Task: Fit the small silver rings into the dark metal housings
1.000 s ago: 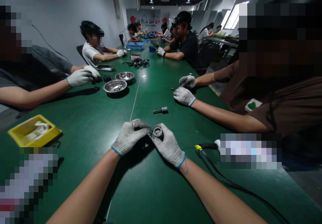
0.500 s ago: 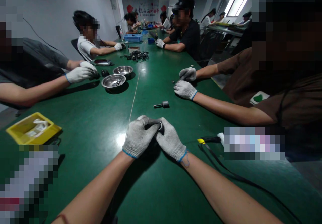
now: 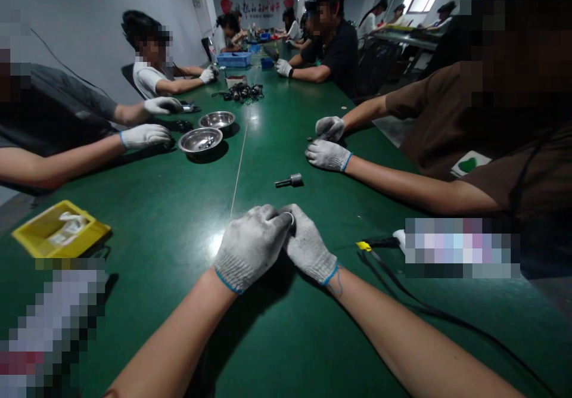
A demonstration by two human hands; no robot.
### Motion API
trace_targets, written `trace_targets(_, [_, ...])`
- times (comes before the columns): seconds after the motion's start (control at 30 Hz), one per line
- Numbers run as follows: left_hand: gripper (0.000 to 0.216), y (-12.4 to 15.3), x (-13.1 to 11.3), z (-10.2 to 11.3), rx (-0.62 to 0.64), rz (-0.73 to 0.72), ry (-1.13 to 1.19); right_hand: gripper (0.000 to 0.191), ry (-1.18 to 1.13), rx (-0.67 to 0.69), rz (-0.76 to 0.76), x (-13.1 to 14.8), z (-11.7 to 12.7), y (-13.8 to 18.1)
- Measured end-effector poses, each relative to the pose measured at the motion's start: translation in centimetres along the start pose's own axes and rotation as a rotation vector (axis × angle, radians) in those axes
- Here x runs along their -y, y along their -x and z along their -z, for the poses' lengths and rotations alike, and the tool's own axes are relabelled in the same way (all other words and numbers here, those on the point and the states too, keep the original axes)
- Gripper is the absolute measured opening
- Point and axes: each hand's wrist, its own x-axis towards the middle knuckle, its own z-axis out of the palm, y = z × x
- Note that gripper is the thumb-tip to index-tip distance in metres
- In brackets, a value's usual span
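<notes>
My left hand (image 3: 252,246) and my right hand (image 3: 309,244), both in grey-white knit gloves, meet over the middle of the table. Pinched between their fingertips is a small dark round part with a pale metal rim (image 3: 292,220); the gloves cover most of it, so its kind does not show. Just beyond them, lying on its side, is a metal piece with a wide cylindrical end and a thin stem (image 3: 290,180), touched by neither hand.
Two steel bowls (image 3: 201,142) stand at the left, the nearer with small metal pieces. A yellow bin (image 3: 31,240) sits at the near left. A black cable (image 3: 402,294) runs along the right. Gloved co-workers sit on both sides of the green table (image 3: 179,207).
My left hand has rolled over the small part, showing more of its back. A co-worker at the left has moved their hands apart. The view has shifted slightly.
</notes>
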Motion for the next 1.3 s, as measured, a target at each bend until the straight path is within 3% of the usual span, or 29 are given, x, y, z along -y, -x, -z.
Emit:
trace_targets(0.1, [0.021,0.0,0.0,0.5,0.028,-0.076,-0.03,0.02,-0.064,0.008,-0.003,0.2,0.2,-0.1])
trace_targets(0.23, [0.031,0.4,0.4,0.1,-0.024,-0.079,0.097,0.026,-0.122,-0.002,-0.009,0.5,0.4,-0.2])
trace_targets(0.47, [0.033,1.1,1.1,-1.9,-0.152,0.014,0.527,0.028,-0.154,0.031,-0.045,0.9,0.8,-0.2])
trace_targets(0.57, [0.03,1.1,1.0,-2.0,-0.16,0.052,0.624,0.021,-0.178,0.047,-0.041,1.1,1.0,-0.3])
trace_targets(0.8, [0.034,1.0,0.2,-0.5,-0.051,0.022,0.544,0.014,-0.339,0.178,-0.107,2.2,1.5,-0.2])
trace_targets(0.93, [0.034,0.9,-0.1,-0.3,-0.073,0.025,0.582,0.02,-0.454,0.147,-0.172,2.2,1.1,-0.1])
trace_targets(1.2, [0.039,1.8,0.1,-2.5,-0.355,0.042,0.528,0.018,-0.402,0.097,-0.195,1.6,0.8,-0.1])
trace_targets(1.3, [0.033,1.9,0.2,-2.7,-0.403,0.007,0.491,0.02,-0.361,0.094,-0.163,1.7,0.8,-0.1])
